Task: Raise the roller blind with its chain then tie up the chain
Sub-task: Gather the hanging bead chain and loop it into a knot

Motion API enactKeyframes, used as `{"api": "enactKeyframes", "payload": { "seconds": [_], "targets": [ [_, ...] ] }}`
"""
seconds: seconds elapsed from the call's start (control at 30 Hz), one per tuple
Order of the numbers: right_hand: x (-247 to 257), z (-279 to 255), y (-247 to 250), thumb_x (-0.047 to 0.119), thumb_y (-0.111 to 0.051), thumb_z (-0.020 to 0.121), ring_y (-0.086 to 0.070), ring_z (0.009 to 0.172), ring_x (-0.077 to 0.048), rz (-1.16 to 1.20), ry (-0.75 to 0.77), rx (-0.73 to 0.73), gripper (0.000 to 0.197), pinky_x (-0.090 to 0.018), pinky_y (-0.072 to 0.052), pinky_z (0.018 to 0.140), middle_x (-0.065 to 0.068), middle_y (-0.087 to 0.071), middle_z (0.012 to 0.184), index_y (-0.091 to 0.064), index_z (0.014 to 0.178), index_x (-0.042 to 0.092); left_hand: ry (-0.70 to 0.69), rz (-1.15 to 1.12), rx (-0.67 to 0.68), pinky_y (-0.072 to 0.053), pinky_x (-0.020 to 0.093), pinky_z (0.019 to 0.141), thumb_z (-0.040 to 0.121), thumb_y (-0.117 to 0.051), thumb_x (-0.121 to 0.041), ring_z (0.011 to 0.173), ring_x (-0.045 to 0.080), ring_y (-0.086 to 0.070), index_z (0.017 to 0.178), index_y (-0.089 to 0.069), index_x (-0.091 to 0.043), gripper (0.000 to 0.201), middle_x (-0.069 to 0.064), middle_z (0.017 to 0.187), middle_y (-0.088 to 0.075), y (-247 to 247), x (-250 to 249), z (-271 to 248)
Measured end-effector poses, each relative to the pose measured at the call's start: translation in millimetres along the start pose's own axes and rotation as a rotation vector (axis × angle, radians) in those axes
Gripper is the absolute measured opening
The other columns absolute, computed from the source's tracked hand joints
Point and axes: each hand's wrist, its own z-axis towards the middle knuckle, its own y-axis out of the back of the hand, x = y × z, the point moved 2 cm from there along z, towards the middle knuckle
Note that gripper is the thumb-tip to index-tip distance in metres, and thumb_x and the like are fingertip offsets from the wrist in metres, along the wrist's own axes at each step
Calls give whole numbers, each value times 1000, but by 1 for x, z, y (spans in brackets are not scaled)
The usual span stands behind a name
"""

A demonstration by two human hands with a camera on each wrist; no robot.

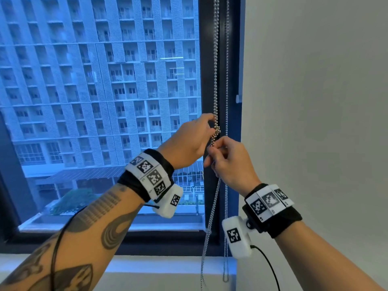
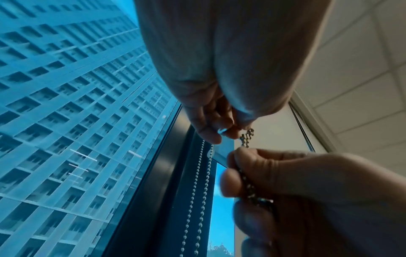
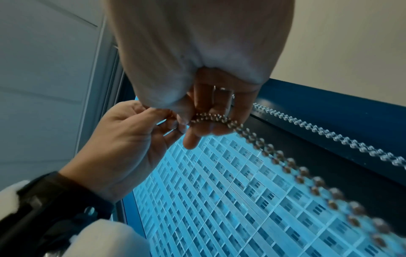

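A metal bead chain hangs down the dark right window frame. A small knot of beads sits in it at hand height. My left hand pinches the chain at that knot, and the left wrist view shows the knot just past its fingertips. My right hand grips the doubled chain right below, fingers curled round it. The hands almost touch. Below them the chain falls slack to the sill, with a second knot. The blind itself is out of view; the glass is uncovered.
Another chain strand hangs just right of the held one. The dark frame meets a white wall carrying a small white clip. A white sill runs below. Black cables trail from both wrist cameras.
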Motion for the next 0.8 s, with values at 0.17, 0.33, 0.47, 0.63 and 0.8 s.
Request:
{"api": "enactKeyframes", "payload": {
  "seconds": [0.17, 0.33, 0.47, 0.63, 0.8],
  "targets": [
    [0, 0, 4, 9, -65, 100, -72, 60, -22, 105, -91, 8, 18, -29, -52, 56, -8, -81, 79, -59, 83, 11, -52, -76, -69, -52, 28, 77, 105, -58, -18, 78, 17, -67, 114, -68, -6, 18, 2, 86, -73, 8, 4, -1],
    [3, 0, 6, 6, -68, 99, -78, 70, -25, 105, -80, 53, 17, -28, -58, 65, -11, -82, 83, -63, 82, 2, 12, -181, -63, -60, 34, 81, 100, -68, -28, 76, 9, -71, 95, -77, -19, 14, -7, 80, -76, 14, 8, -1],
    [5, -5, 9, 6, -67, 99, -76, 66, -13, 90, -68, 76, 18, -22, -55, 64, -15, -81, 80, -63, 81, 4, 55, -223, -113, -53, 21, 61, 99, -69, -35, 59, 3, -67, 85, -82, -17, 27, -5, 70, -76, 16, 0, 0],
    [10, -9, 16, 6, -68, 98, -77, 69, -12, 71, -82, 95, 18, -29, -62, 72, -13, -81, 80, -64, 81, 5, 215, -510, -111, -65, 45, 75, 97, -71, -39, 72, 22, -69, 86, -84, -10, 34, 19, 82, -77, 7, -1, -2],
    [10, -14, 19, 6, -66, 100, -62, 51, -18, 167, -147, 80, 21, -35, -55, 56, -9, -72, 64, -61, 80, 5, 240, -461, -86, -61, 39, 69, 93, -77, -36, 68, 9, -65, 88, -85, -16, 22, -2, 72, -73, 11, -10, -1]
  ]
}}
